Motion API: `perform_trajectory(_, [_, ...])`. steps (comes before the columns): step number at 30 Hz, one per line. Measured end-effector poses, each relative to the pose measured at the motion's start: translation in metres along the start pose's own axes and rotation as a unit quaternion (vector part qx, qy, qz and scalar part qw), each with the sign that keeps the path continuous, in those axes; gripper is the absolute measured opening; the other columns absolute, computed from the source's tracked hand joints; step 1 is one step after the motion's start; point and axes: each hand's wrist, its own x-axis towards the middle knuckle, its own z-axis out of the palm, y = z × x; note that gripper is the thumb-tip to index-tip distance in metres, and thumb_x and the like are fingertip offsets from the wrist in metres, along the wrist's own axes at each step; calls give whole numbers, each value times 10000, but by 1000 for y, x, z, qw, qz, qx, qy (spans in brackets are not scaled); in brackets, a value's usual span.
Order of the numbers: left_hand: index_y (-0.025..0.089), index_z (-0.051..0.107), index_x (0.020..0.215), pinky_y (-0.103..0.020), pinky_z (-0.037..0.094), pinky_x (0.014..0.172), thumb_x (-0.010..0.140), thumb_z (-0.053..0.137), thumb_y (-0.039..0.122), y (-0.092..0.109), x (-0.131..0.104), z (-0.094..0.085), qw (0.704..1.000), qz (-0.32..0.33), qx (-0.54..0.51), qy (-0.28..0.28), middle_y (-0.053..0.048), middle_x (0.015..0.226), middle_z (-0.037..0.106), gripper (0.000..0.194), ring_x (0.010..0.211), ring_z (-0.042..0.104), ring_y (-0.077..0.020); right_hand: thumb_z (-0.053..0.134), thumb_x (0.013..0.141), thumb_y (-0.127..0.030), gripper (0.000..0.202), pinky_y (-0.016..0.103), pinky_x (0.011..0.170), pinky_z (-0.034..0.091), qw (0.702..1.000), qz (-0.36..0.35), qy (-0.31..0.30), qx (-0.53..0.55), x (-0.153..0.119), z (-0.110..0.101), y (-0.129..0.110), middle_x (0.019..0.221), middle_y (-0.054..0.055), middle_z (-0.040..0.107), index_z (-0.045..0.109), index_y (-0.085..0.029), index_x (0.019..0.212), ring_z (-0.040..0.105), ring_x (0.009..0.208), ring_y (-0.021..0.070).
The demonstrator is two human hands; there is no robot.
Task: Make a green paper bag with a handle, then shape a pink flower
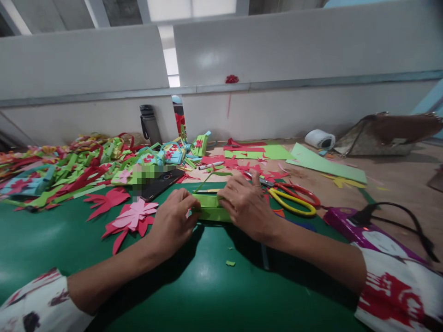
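A small green paper basket (213, 214) with a thin strip handle is held between both hands over the green tabletop. My left hand (178, 212) pinches its left end, fingers closed. At its right end, my right hand (244, 203) grips the upper edge with thumb and fingers. Part of the basket is hidden behind the fingers. Left of my left hand lie pink paper flowers (135, 215) and a red paper flower (110, 201). Scissors (294, 198) with red and yellow handles rest just beyond my right hand.
Finished paper baskets and strips (79, 166) are heaped at the left, near a black phone (162, 183) and a grey bottle (150, 124). Green sheets (325, 162) and red scraps lie behind. A purple power strip (367, 233), a white roll (320, 139) and a handbag (384, 133) are at right.
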Motion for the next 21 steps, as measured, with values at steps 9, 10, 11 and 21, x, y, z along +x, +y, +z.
perform_trajectory(9, [159, 546, 710, -304, 402, 664, 814, 491, 128, 1, 1, 0, 998, 43, 23, 36, -56, 838, 491, 121, 804, 448, -183, 487, 858, -183, 166, 514, 961, 142, 1000, -18, 8, 7, -2, -1, -2, 777, 18, 581, 599, -187, 736, 484, 915, 201])
perform_trajectory(10, [157, 549, 712, -314, 409, 677, 814, 491, 130, 0, 2, 1, 997, 49, 27, 45, -65, 860, 499, 120, 822, 447, -190, 478, 860, -170, 170, 508, 962, 148, 1000, -25, 8, 10, -3, -1, -2, 778, 18, 583, 597, -184, 740, 485, 927, 200])
perform_trajectory(11, [156, 551, 716, -322, 415, 690, 815, 492, 131, 0, 2, 2, 997, 56, 30, 55, -73, 887, 508, 118, 841, 446, -195, 465, 864, -158, 179, 506, 964, 150, 999, -31, 10, 14, -4, -1, -2, 778, 19, 586, 596, -179, 743, 485, 941, 199])
perform_trajectory(21, [152, 559, 989, -355, 452, 748, 807, 545, 165, -5, 0, 4, 972, 179, 111, 107, -83, 982, 598, 182, 888, 466, -213, 487, 867, -214, 141, 547, 1017, 71, 990, -133, 54, -5, -16, 1, -3, 811, 47, 618, 595, -139, 817, 461, 1086, 250])
